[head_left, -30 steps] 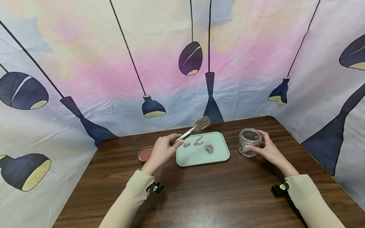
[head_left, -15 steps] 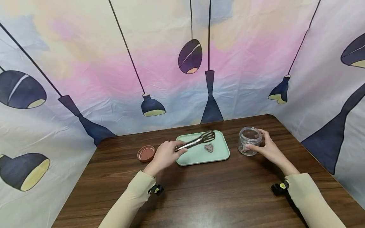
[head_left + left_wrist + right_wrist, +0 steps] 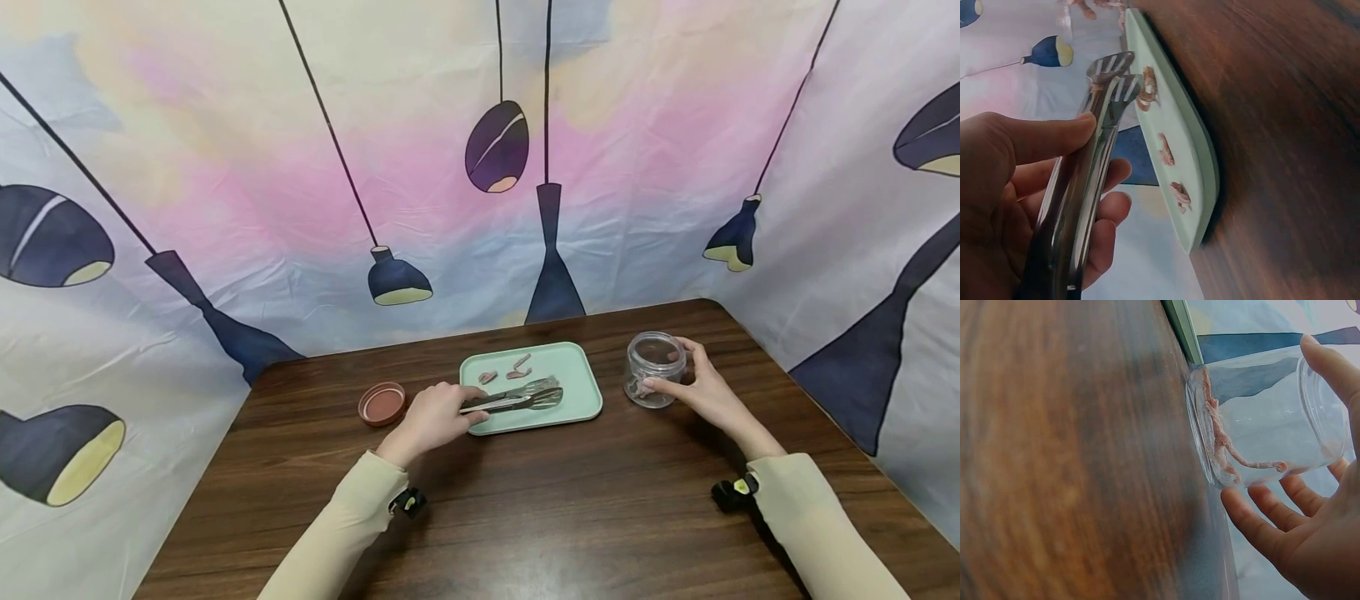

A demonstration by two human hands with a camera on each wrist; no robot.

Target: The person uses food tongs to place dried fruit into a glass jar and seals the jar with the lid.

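My left hand [image 3: 431,417] grips metal tongs [image 3: 1079,206], the thumb on one arm and the fingers curled round the other. The tongs' two slotted heads stand a little apart, low over the pale green tray [image 3: 581,367]. Right at their tips is a clump of brownish dried strips [image 3: 1147,90], mostly hidden behind the tongs in the head view. Smaller strip pieces [image 3: 517,372] lie farther back on the tray. To the right, my right hand [image 3: 705,392] holds a clear jar [image 3: 652,354] upright between thumb and fingers. Several dried strips [image 3: 1219,431] lie at the jar's bottom.
A reddish-brown round lid [image 3: 382,404] lies on the wooden table [image 3: 525,500] left of the tray, close to my left hand. Behind the table's back edge hangs a cloth backdrop [image 3: 330,192] printed with lamps.
My left hand has swung the tongs down from above the tray's back edge to the clump at its right part. The right hand and the jar stay in place.
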